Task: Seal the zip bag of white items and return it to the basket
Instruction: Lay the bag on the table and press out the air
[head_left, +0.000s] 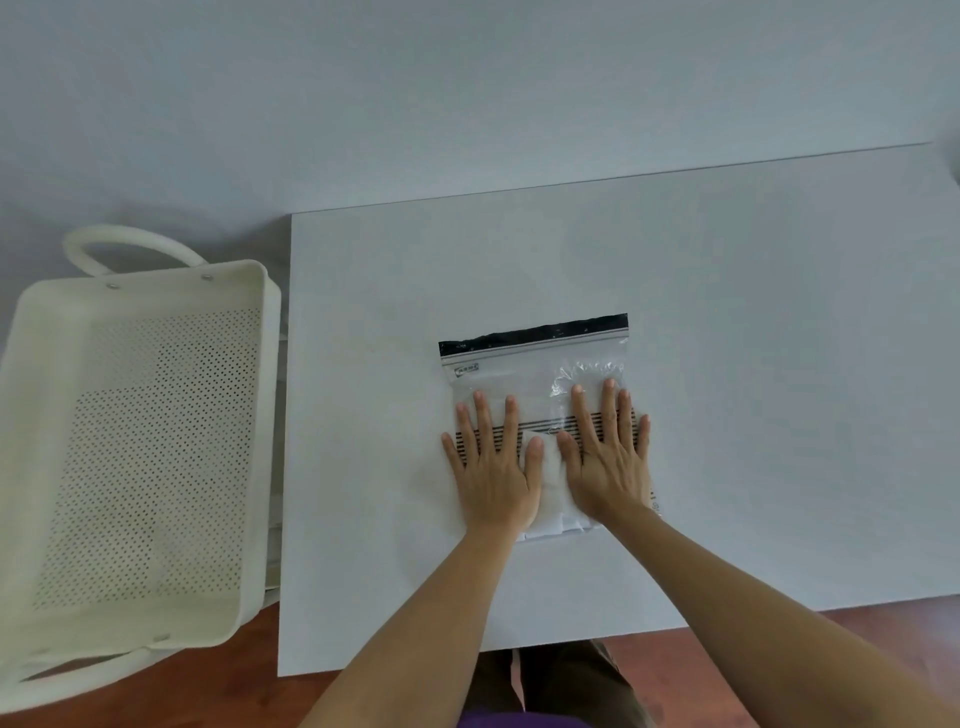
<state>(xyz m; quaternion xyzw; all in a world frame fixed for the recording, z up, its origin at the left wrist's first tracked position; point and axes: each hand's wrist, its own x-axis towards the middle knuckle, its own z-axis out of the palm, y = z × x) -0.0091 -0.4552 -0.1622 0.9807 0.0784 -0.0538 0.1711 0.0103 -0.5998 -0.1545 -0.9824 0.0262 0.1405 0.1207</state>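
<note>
A clear zip bag (524, 374) with a black zip strip along its far edge lies flat on the white table (753, 364). White items (551, 493) show inside it near its close end. My left hand (493, 462) and my right hand (610, 457) lie flat on the bag side by side, palms down, fingers spread and pointing away from me. Neither hand grips anything. The cream perforated basket (52, 415) stands to the left of the table, with nothing in it.
The table's left edge runs close beside the basket. Looped handles stick out at the basket's far and near ends. Reddish wooden floor (727, 670) shows below the table's near edge. A plain wall rises behind.
</note>
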